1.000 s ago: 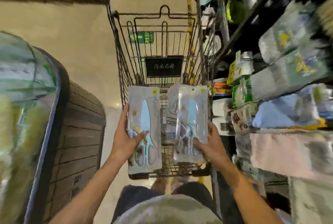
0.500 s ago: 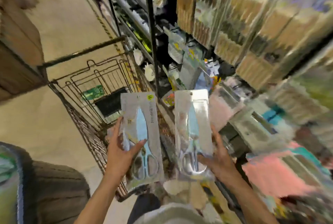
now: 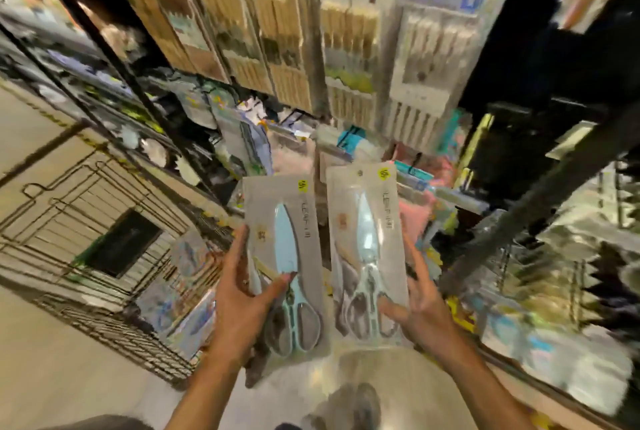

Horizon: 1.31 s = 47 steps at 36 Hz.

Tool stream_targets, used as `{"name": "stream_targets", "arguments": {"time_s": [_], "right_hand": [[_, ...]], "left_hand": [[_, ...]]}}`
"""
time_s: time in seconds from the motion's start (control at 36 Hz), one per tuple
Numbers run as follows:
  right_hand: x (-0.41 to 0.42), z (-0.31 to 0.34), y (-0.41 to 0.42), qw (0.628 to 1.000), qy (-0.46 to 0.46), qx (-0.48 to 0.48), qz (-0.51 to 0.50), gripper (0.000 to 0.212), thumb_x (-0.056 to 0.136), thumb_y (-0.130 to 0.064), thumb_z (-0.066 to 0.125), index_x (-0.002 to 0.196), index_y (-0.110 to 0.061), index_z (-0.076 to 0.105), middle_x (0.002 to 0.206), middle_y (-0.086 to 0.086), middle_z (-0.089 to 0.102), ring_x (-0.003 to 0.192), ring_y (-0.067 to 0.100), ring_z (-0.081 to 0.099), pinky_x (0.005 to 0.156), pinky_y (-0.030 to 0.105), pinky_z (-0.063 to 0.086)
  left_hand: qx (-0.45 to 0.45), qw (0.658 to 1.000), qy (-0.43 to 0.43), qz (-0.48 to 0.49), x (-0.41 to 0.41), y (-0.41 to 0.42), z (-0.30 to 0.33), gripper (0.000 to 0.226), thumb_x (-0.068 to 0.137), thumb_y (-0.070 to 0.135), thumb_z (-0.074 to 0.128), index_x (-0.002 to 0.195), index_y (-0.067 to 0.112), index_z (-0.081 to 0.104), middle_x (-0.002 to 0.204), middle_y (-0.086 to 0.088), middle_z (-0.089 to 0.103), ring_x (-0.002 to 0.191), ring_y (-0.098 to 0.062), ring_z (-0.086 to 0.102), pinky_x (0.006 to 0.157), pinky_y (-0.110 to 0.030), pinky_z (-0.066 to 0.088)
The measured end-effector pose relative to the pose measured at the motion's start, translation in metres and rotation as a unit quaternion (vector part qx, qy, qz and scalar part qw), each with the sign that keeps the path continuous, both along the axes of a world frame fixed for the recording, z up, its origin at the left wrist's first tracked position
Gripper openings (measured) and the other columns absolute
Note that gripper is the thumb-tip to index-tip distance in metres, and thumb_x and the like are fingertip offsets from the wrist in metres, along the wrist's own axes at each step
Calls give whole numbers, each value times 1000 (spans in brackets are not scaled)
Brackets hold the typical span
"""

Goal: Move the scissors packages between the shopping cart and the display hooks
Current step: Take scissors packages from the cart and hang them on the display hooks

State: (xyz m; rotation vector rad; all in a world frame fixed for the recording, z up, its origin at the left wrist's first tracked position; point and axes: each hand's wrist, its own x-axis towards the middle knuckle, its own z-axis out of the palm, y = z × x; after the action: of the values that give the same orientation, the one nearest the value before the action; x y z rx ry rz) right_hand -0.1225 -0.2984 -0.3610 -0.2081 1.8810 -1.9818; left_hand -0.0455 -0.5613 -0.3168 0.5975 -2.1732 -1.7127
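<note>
- Head view: the left hand (image 3: 242, 294) grips the left scissors package (image 3: 284, 263), thumb curled over its front, fingers behind.
- The right hand (image 3: 420, 305) pinches the right scissors package (image 3: 369, 256) the same way.
- Both packages stand upright, side by side, apart.
- The shopping cart (image 3: 104, 249) lies at nine o'clock; the blurred display shelves (image 3: 311, 49) at twelve.

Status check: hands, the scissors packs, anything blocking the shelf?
Left hand grips left scissors package. Right hand grips right scissors package. Both upright before blurred shelf; no obstruction visible.
</note>
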Motion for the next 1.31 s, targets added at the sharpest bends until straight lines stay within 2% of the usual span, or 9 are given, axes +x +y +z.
{"name": "stream_targets", "arguments": {"time_s": [0.11, 0.25, 0.33, 0.47, 0.58, 0.75, 0.94, 1.03, 1.31], "right_hand": [[35, 8, 34, 998, 1, -19, -56, 97, 77, -23, 84, 146, -63, 29, 155, -18, 43, 135, 8, 52, 95, 25, 55], [90, 23, 70, 993, 12, 2, -116, 99, 88, 9, 69, 153, -49, 22, 155, -2, 46, 129, 20, 59, 88, 34, 59], [122, 32, 87, 987, -5, 14, -159, 99, 87, 6, 70, 152, -51, 22, 139, 0, 63, 111, 35, 68, 78, 53, 60], [176, 38, 113, 974, -11, 51, -222, 102, 86, 8, 70, 153, -50, 19, 129, -7, 70, 116, 19, 69, 88, 41, 60], [211, 50, 136, 963, 5, 60, -261, 99, 81, -5, 75, 152, -51, 23, 137, -24, 61, 124, 7, 62, 91, 32, 58], [245, 64, 182, 950, 38, 58, -305, 101, 82, 3, 73, 152, -48, 22, 131, -28, 63, 121, 7, 64, 87, 27, 58], [273, 75, 255, 930, 81, 38, -356, 103, 77, 1, 77, 151, -50, 27, 147, -15, 54, 131, 15, 58, 97, 40, 56], [287, 83, 296, 924, 105, 41, -365, 102, 82, 2, 76, 149, -57, 27, 150, -9, 51, 131, 17, 58, 99, 45, 55], [294, 134, 447, 902, 194, 76, -377, 99, 84, -6, 75, 153, -51, 20, 152, -19, 46, 130, 10, 57, 106, 40, 51]], "left_hand": [[19, 999, 6, -50, 7, 31, 3, 95, 75, 24, 86, 147, 59, 35, 155, 31, 38, 144, -1, 39, 117, -50, 40], [40, 993, 18, -109, 23, 58, 1, 97, 72, 22, 88, 146, 59, 36, 150, 33, 42, 140, 1, 44, 115, -41, 44], [60, 989, 24, -134, 33, 69, 0, 97, 70, 18, 88, 149, 48, 39, 140, 42, 47, 130, 13, 48, 110, -28, 47], [77, 980, 24, -180, 56, 87, -4, 98, 75, 9, 88, 150, 49, 39, 150, 16, 52, 131, -5, 56, 102, -32, 54], [88, 973, 38, -209, 72, 113, 11, 97, 76, -2, 84, 154, 34, 38, 130, 35, 60, 116, 8, 62, 86, -11, 54], [74, 964, 49, -250, 81, 158, 23, 98, 75, 8, 86, 150, 48, 37, 136, 16, 62, 116, 0, 66, 88, -22, 59], [62, 951, 89, -289, 93, 248, 50, 95, 78, -1, 83, 152, 36, 37, 121, 45, 60, 113, 17, 58, 89, -8, 52], [72, 946, 96, -302, 99, 295, 58, 99, 76, 5, 86, 150, 49, 37, 144, 18, 57, 125, -1, 60, 100, -27, 55], [75, 922, 152, -347, 100, 453, 120, 101, 77, 6, 85, 151, 52, 34, 133, 25, 64, 121, -1, 63, 101, -39, 55]]}}
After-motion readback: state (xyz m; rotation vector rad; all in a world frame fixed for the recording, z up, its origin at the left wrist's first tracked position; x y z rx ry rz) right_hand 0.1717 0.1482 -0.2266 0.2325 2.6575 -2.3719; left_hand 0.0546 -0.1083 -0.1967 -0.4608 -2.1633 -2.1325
